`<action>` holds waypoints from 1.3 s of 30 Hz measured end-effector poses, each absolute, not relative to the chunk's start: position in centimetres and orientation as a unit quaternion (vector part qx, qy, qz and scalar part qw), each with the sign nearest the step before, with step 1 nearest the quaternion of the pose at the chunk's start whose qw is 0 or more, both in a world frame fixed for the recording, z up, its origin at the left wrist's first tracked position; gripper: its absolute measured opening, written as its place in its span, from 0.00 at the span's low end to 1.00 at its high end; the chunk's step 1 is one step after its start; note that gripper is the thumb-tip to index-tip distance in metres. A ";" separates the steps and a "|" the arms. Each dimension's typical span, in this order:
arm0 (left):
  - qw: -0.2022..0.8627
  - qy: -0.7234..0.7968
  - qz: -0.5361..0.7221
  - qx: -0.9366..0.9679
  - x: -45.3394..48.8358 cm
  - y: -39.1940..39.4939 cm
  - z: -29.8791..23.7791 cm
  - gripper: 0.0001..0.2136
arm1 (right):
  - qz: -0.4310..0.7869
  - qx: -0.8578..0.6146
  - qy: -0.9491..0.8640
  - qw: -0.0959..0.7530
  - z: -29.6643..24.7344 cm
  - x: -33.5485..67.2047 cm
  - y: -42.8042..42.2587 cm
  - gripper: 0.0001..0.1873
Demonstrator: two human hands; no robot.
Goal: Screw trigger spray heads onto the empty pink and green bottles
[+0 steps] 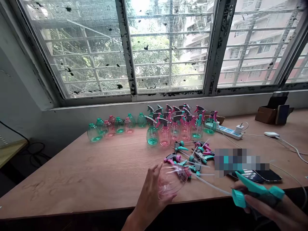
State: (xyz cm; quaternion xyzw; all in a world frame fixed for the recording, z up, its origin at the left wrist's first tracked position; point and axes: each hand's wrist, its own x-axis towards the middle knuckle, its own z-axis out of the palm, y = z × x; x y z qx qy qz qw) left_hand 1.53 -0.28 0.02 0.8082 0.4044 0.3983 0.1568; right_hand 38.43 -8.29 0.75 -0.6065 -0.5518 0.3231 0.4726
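Observation:
My left hand (152, 189) is wrapped round a clear pink spray bottle (170, 179), tilted with its open neck toward the right. In my right hand (269, 205) is a teal and dark grey trigger sprayer head (255, 189). Its thin white dip tube (211, 186) points left, and the tube's tip is at the bottle's mouth; whether it is inside I cannot tell. Behind the held bottle lies a loose pile of pink, teal and black sprayer heads (192, 157) with their tubes.
Bottles with sprayer heads (165, 134) stand grouped at the back middle. Several headless green and pink bottles (95, 133) are at the back left. A white power strip (229, 131), phones (268, 175), cables and a brown box (267, 114) occupy the right. Windows rise behind the table (72, 179).

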 end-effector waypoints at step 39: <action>0.305 0.439 0.386 0.752 1.1 1.2 0.7 0.37 | 0.450 -0.401 -0.590 0.537 -1.9 27.2 0.3 0.18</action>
